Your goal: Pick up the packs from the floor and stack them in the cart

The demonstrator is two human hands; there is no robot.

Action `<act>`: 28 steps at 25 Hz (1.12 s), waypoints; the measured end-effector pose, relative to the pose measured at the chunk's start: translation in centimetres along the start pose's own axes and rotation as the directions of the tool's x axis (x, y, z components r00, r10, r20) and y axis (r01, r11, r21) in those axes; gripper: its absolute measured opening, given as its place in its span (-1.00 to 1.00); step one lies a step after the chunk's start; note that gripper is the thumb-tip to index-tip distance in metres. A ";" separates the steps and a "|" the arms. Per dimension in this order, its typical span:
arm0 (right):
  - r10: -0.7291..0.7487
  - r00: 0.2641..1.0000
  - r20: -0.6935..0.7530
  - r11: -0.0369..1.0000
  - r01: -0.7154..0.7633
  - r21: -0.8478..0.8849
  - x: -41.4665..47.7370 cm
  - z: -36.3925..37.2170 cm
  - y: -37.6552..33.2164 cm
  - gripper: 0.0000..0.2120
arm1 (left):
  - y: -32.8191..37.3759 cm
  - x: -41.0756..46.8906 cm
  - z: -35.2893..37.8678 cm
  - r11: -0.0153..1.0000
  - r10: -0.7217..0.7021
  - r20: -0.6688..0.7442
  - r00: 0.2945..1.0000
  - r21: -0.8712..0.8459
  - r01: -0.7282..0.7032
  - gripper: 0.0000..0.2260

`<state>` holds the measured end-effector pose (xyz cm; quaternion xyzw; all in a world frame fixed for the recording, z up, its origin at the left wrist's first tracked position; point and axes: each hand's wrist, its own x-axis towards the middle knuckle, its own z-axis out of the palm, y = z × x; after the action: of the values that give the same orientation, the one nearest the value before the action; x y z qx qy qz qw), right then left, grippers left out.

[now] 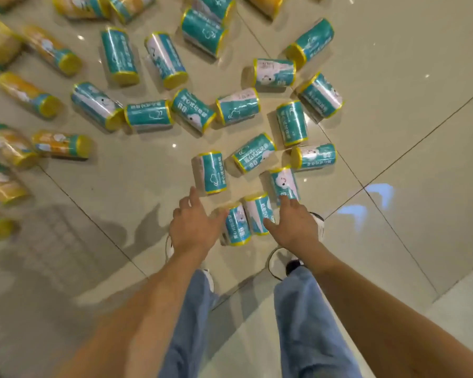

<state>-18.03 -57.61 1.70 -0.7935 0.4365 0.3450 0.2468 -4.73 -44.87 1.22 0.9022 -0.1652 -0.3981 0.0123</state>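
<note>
Teal packs [148, 114] and yellow packs [25, 92] lie scattered across the far and left tiled floor [410, 110]. No cart is in view, so nearly everything seems left to do. Left hand [194, 225] and right hand [294, 222], fingers spread and holding nothing, flank two near packs [257, 214]. Open tile for stepping lies to the right.

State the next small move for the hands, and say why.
Likely lower both hands and close them on the two teal packs between them: the left hand and right hand are open, holding nothing, and flank that pair.
</note>
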 end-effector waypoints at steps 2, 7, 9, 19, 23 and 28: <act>-0.065 0.998 0.014 0.998 0.066 -0.001 4.6 3.4 0.9 -0.45 | -0.3 3.3 5.1 0.998 -0.039 -0.016 0.999 -0.050 0.038 -0.22; -0.081 0.991 0.108 0.997 0.082 -0.008 13.4 12.6 4.5 -0.25 | -0.7 7.8 18.4 0.965 -0.199 0.072 0.977 -0.162 0.208 -0.20; -0.073 0.990 0.119 0.997 0.072 0.016 15.1 15.2 5.5 -0.17 | -1.2 8.4 21.7 0.933 -0.252 0.106 0.962 -0.237 0.270 -0.18; -0.051 0.996 0.080 0.969 0.030 0.244 16.6 18.9 6.9 -0.22 | -1.4 10.0 26.1 0.833 -0.312 0.130 0.941 -0.439 0.337 -0.26; -0.027 0.999 0.029 0.984 0.022 0.179 15.3 15.2 6.7 -0.26 | -1.0 8.7 22.8 0.871 -0.299 0.088 0.950 -0.382 0.310 -0.26; -0.038 0.998 -0.042 0.980 0.045 0.193 10.7 7.5 4.4 -0.25 | 0.5 4.6 14.4 0.873 -0.283 0.044 0.958 -0.402 0.276 -0.30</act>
<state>-20.26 -60.23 -11.60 -0.7810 0.4560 0.2801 0.3218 -12.37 -45.23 -11.79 0.8977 0.0527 -0.4138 0.1421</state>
